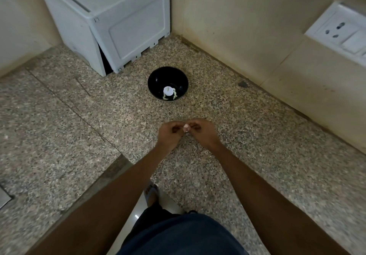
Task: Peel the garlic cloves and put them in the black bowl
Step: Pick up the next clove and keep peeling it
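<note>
Speckled counter (pixel 79 116): two hands (pixel 186 131) pinch one garlic clove (pixel 186 127) near one black bowl (pixel 156 80).

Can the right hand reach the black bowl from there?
Probably yes. Only bare counter lies between the right hand and the black bowl, but both hands are pinching a garlic clove now.

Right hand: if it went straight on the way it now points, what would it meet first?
The right hand points leftward at the garlic clove it already pinches; just beyond, probably the left hand.

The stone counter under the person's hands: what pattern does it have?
The speckled stone counter is mottled grey, beige and dark flecks, like granite; the head view shows it best.
</note>
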